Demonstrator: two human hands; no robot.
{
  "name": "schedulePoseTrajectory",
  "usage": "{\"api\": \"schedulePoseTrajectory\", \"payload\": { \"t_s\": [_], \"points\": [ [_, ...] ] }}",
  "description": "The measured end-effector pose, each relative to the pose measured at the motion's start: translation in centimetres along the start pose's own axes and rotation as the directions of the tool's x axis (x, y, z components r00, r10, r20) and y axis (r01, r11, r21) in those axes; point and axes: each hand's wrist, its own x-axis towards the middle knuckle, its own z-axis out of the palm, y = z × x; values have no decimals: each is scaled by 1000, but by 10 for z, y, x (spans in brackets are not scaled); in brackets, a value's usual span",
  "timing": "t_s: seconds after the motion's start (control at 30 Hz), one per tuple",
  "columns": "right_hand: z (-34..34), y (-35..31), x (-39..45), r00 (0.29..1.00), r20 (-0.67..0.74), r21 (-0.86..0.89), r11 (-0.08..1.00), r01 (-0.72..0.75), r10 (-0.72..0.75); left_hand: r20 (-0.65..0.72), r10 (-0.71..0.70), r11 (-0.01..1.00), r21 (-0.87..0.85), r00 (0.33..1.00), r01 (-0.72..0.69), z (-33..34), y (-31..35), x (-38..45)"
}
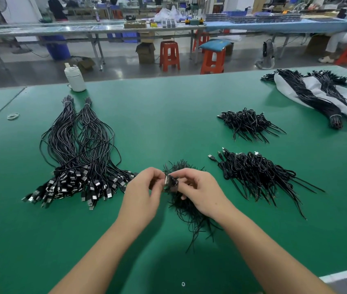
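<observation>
Over the green table point(168, 115), my left hand point(145, 192) and my right hand point(200, 190) meet at the middle front. Both pinch a small coiled black USB cable point(171, 183) between their fingertips; its metal plug shows between the hands. Beneath and behind the hands lies a loose heap of thin black ties point(187, 211). To the left, two long bundles of black USB cables point(79, 149) fan out with their plugs toward me.
Two piles of coiled cables point(255, 170) lie at the right, the farther pile point(246, 124) smaller. More cable bundles on a white bag point(316, 96) sit far right. A white bottle point(75, 78) stands at the far edge; rubber bands point(13, 116) lie far left.
</observation>
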Motion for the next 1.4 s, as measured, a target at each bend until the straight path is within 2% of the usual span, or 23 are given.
{"api": "schedulePoseTrajectory", "payload": {
  "t_s": [0.1,0.2,0.33,0.5,0.63,0.7,0.83,0.97,1.07,1.13,1.27,1.4],
  "points": [
    [-1,-4,-2,997,-58,-70,997,40,-44,-31,135,988,76,990,-132,0,-1,-1],
    [-1,-6,-6,996,-51,-101,992,74,-80,-34,248,959,151,968,-241,1,-5,-2],
    [-2,-6,-6,998,-55,-127,991,36,-44,7,373,899,245,928,-363,3,-10,-3],
    [-6,-6,-7,996,29,-13,996,-85,85,35,522,788,362,852,-498,4,-15,-2],
    [-8,-5,-6,985,87,98,983,-156,147,80,595,723,381,800,-576,6,-18,-2],
    [-9,-6,-7,983,109,168,971,-168,151,61,579,747,359,813,-559,9,-17,-3],
    [-11,-6,-5,982,101,210,962,-177,159,-40,458,861,266,888,-433,12,-10,-5],
    [-9,1,-5,988,21,191,969,-157,156,-22,418,876,276,908,-396,14,-8,-6],
    [-5,5,-4,985,-15,278,947,-159,169,-31,329,920,234,944,-313,15,-6,-6],
    [-4,7,-5,989,-15,300,944,-136,147,-47,244,957,177,969,-232,15,-4,-6],
    [-1,5,-8,996,72,337,939,-68,46,-48,82,997,5,995,-82,11,1,-3],
    [1,4,-8,997,31,318,945,-78,72,25,36,996,-78,999,-34,9,5,-2]
  ]
}}
